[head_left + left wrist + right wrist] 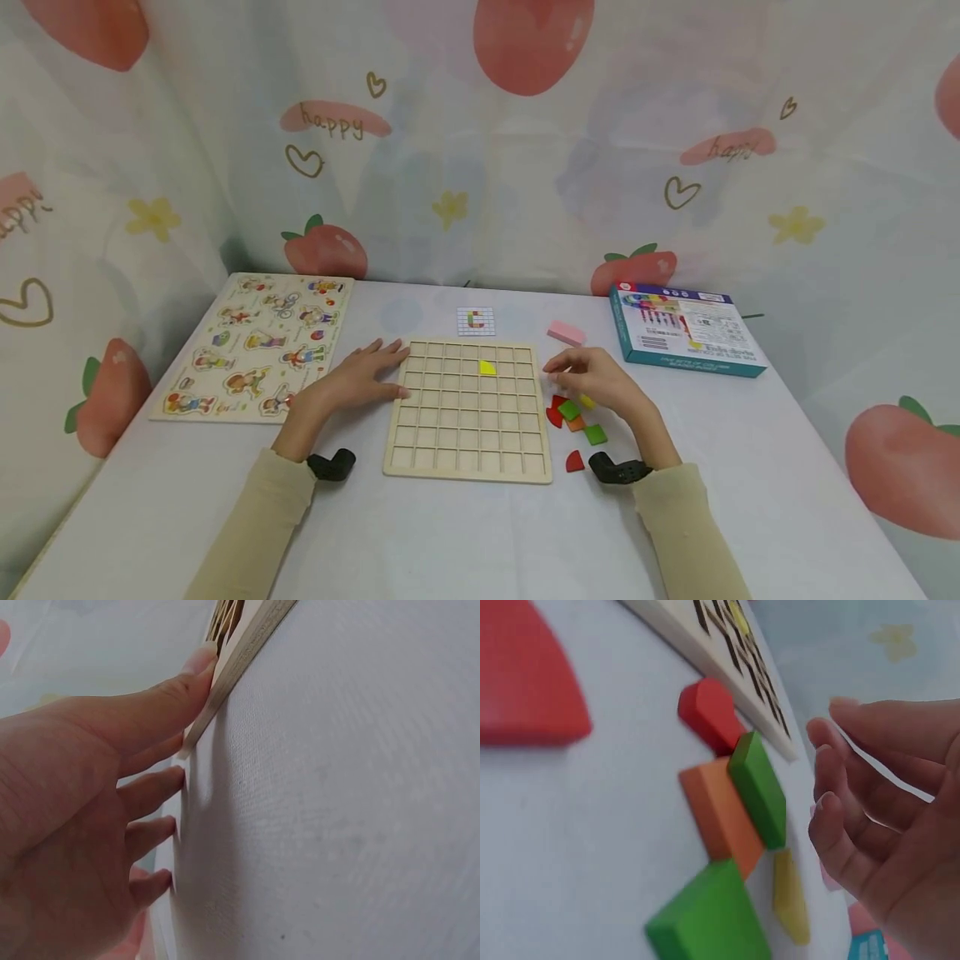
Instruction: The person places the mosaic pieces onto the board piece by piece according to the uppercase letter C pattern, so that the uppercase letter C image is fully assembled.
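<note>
A wooden grid board (468, 479) lies flat on the table, with one yellow quarter-round piece (487, 368) in a cell of its upper part. At the board's left edge is my left hand (358, 377), fingers spread. Its thumb (176, 694) touches the rim in the left wrist view. My right hand (596, 379) hovers beside the board's right edge, loosely bent, with nothing visible between thumb and fingers. Below it lie a green piece (757, 791), an orange piece (718, 814), a yellow piece (789, 896), another green square (596, 434) and several red pieces (574, 461).
Behind the board lies a small pattern card (476, 322) showing a coloured figure on a grid. A pink block (566, 333) is to the right of it. The teal-edged box (686, 329) stands at the back right, and a picture puzzle board (255, 346) at the left.
</note>
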A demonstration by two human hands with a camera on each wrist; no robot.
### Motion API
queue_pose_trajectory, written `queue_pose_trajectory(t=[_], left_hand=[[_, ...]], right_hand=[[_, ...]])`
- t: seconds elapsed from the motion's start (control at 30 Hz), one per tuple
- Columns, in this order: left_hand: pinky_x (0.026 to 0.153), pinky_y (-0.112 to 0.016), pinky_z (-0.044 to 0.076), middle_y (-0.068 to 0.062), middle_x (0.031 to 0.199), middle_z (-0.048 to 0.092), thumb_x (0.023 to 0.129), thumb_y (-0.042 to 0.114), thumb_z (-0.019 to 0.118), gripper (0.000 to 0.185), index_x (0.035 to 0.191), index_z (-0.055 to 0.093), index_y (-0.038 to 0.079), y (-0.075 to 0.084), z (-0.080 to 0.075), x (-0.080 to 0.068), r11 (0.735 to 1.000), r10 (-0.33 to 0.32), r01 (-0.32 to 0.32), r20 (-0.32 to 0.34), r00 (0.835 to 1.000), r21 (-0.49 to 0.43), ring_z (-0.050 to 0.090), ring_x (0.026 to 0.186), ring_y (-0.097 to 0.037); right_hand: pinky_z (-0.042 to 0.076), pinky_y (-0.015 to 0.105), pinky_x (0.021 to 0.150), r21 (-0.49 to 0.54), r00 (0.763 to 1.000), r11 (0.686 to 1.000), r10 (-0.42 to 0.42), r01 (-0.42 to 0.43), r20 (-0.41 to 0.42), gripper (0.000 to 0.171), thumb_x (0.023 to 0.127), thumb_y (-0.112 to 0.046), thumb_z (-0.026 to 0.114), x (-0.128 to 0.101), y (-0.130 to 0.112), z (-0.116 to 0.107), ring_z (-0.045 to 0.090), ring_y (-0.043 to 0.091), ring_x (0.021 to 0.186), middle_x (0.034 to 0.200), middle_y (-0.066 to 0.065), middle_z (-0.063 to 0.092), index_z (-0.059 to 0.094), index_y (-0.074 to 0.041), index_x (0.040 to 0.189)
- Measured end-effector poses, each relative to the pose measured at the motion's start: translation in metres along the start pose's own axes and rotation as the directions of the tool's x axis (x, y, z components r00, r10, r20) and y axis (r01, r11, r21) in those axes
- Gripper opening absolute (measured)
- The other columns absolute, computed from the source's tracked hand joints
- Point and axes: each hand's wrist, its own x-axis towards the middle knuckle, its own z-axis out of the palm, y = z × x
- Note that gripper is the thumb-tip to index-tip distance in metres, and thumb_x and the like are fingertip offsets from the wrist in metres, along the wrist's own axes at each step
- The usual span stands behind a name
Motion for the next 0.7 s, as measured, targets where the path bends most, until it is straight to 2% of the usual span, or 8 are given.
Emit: queue_pose_trajectory(t=[0.17, 0.4, 0.7], left_hand=[[0.128, -0.063, 0.006, -0.016, 0.17, 0.023, 0.097, 0.04, 0.071, 0.08, 0.16, 0.035, 0.008, 0.0, -0.001, -0.001, 1.0, 0.015, -0.015, 0.0, 1.0, -0.001, 0.008, 0.158, -0.045], [0.128, -0.063, 0.008, -0.015, 0.17, 0.024, 0.097, 0.041, 0.071, 0.079, 0.16, 0.036, 0.008, 0.002, -0.001, -0.002, 1.0, 0.011, -0.011, -0.008, 1.0, 0.008, 0.009, 0.158, -0.045], [0.128, -0.063, 0.008, -0.015, 0.17, 0.023, 0.096, 0.041, 0.071, 0.08, 0.16, 0.035, 0.008, -0.001, 0.0, 0.0, 1.0, 0.01, -0.01, -0.006, 1.0, 0.018, 0.008, 0.158, -0.045]], right_hand=[[0.054, 0.026, 0.078, 0.007, 0.999, 0.999, 0.043, -0.043, 0.029, 0.021, 0.099, -0.021, 0.07, 0.002, 0.013, 0.0, 0.061, 0.024, 0.093, 0.106, 0.012, 0.069, 0.075, -0.008, 0.115], [0.052, 0.027, 0.087, 0.012, 0.997, 0.999, 0.031, -0.032, 0.064, 0.018, 0.098, -0.018, 0.07, 0.002, 0.023, -0.005, 0.059, 0.024, 0.102, 0.109, 0.009, 0.072, 0.076, -0.009, 0.112], [0.051, 0.024, 0.078, 0.015, 0.99, 1.0, -0.006, 0.004, 0.142, 0.017, 0.095, -0.011, 0.071, 0.001, 0.03, -0.008, 0.057, 0.024, 0.094, 0.098, 0.007, 0.069, 0.076, -0.009, 0.111]])
